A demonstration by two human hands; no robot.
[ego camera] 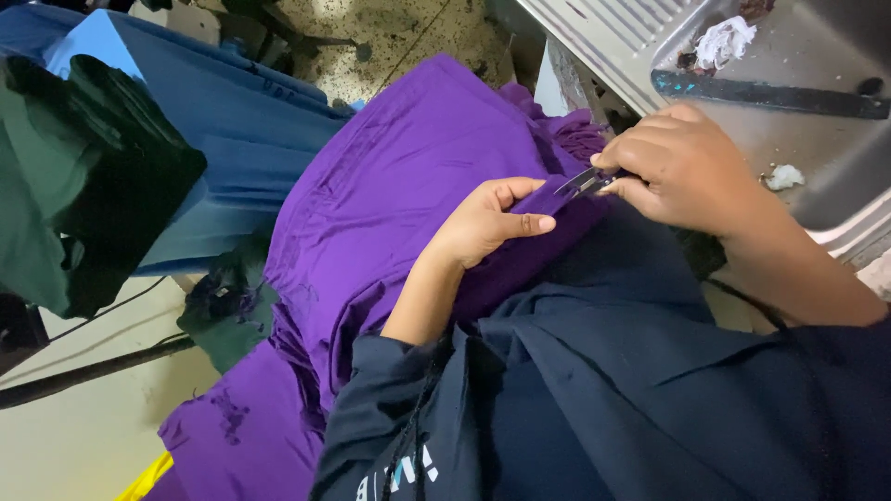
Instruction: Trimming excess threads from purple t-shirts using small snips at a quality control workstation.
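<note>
A purple garment (390, 186) lies draped over my lap and spills toward the floor. My left hand (487, 223) pinches a fold of the purple cloth between thumb and fingers. My right hand (682, 167) grips small metal thread snips (580, 182), their tips touching the cloth right beside my left thumb. Both arms wear dark navy sleeves (594, 390).
A steel table surface (817, 65) sits at the upper right, with a black strip (770, 93) and scraps of white lint (724, 42) on it. Blue cloth (232, 121) and dark green cloth (83, 176) are piled to the left. Speckled floor (399, 32) shows beyond.
</note>
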